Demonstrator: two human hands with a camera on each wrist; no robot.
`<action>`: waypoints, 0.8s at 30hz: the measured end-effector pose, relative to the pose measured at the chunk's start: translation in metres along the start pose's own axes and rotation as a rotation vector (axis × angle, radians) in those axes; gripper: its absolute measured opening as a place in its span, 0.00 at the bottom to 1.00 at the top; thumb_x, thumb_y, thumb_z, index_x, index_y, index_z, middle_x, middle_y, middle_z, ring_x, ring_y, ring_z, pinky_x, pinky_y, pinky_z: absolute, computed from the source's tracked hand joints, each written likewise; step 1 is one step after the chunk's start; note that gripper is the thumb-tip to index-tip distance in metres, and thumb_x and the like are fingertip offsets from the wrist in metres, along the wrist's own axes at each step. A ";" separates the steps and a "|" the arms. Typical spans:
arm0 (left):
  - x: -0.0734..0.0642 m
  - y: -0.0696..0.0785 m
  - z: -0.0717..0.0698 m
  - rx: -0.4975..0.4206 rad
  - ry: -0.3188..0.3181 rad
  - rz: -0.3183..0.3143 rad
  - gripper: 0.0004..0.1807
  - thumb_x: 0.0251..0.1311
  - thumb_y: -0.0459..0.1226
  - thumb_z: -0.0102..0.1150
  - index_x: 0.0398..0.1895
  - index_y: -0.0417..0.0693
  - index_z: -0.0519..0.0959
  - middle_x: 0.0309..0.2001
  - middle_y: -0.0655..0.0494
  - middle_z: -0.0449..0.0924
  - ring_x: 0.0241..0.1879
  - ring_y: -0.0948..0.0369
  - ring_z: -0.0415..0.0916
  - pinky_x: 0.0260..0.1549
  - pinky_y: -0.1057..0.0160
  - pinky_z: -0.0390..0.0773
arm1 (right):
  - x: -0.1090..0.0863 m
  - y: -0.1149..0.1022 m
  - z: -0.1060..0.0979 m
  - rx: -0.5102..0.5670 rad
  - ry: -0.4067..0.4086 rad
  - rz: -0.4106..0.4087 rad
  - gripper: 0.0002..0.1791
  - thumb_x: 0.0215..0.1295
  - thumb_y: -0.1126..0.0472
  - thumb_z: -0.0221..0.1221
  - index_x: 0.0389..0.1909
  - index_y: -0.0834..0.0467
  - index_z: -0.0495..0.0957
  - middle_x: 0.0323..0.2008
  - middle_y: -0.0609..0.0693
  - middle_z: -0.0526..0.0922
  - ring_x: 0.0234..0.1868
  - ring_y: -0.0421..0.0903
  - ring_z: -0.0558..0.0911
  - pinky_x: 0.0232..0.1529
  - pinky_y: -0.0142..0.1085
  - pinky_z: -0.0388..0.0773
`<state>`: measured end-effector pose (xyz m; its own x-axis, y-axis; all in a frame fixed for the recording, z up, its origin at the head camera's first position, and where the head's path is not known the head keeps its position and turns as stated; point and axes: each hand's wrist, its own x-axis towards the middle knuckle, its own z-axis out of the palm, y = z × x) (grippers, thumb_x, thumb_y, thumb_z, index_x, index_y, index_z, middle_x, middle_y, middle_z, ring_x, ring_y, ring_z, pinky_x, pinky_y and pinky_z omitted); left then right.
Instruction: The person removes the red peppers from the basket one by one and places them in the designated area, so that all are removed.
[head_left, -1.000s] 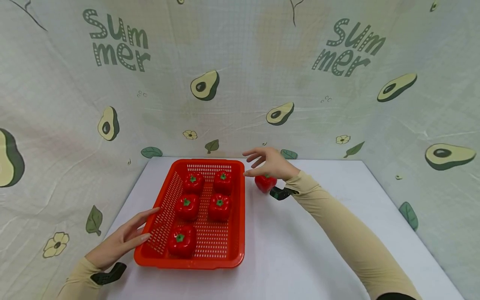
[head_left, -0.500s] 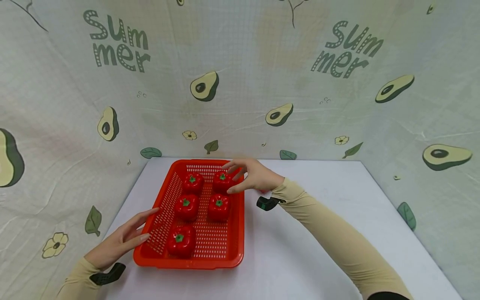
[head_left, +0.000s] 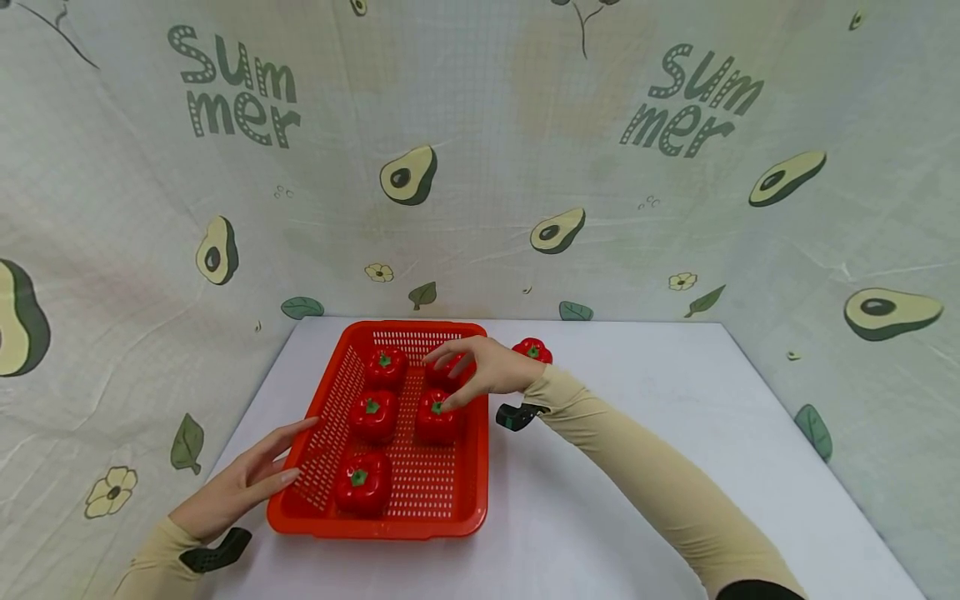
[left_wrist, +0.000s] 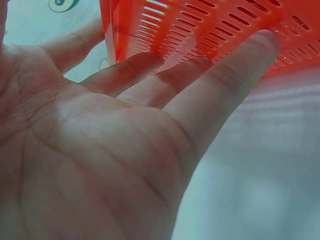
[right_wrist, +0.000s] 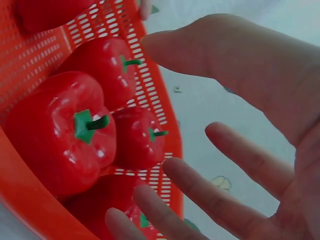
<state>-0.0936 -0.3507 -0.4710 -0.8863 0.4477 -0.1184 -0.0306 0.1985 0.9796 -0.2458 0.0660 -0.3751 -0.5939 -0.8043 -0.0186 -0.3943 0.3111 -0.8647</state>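
Observation:
An orange-red perforated plastic basket sits on the white table, holding several glossy red bell peppers with green stems. My left hand is at its left side, and in the left wrist view straight fingers touch the holed outer wall. Over the basket's right side hovers my right hand, fingers spread and holding nothing. Beneath it are the back-right pepper, partly hidden by the fingers, and a nearer pepper. In the right wrist view, one large pepper appears close, beside the spread fingers.
Another red bell pepper lies on the table behind my right wrist, outside the basket, partly covered by the sleeve. A printed cloth with avocados and leaves rises at the back and sides.
My right hand has moved left and toward me, from beside the loose pepper to over the basket's right side. The loose pepper shows behind the wrist. My left hand and the basket stay put.

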 end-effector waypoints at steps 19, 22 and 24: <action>-0.001 -0.001 0.002 0.008 0.009 -0.011 0.39 0.85 0.33 0.49 0.91 0.57 0.47 0.88 0.38 0.38 0.68 0.84 0.66 0.62 0.57 0.83 | 0.017 0.007 0.008 -0.094 -0.094 0.041 0.36 0.59 0.62 0.80 0.70 0.57 0.82 0.66 0.63 0.82 0.64 0.63 0.81 0.50 0.39 0.88; -0.001 -0.001 0.002 0.008 0.011 -0.008 0.39 0.85 0.33 0.49 0.91 0.56 0.47 0.88 0.38 0.38 0.68 0.83 0.66 0.62 0.57 0.83 | 0.018 0.007 0.010 -0.124 -0.103 0.044 0.36 0.60 0.62 0.80 0.71 0.57 0.81 0.65 0.62 0.83 0.64 0.62 0.81 0.51 0.38 0.87; -0.001 -0.001 0.003 0.010 0.012 -0.007 0.39 0.85 0.33 0.49 0.91 0.56 0.47 0.88 0.38 0.38 0.68 0.83 0.66 0.62 0.57 0.83 | 0.019 0.008 0.012 -0.140 -0.105 0.049 0.37 0.59 0.61 0.80 0.71 0.59 0.81 0.65 0.61 0.83 0.64 0.61 0.81 0.51 0.37 0.87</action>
<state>-0.0915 -0.3490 -0.4720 -0.8917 0.4355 -0.1234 -0.0326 0.2102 0.9771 -0.2520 0.0468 -0.3881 -0.5411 -0.8326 -0.1182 -0.4648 0.4133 -0.7830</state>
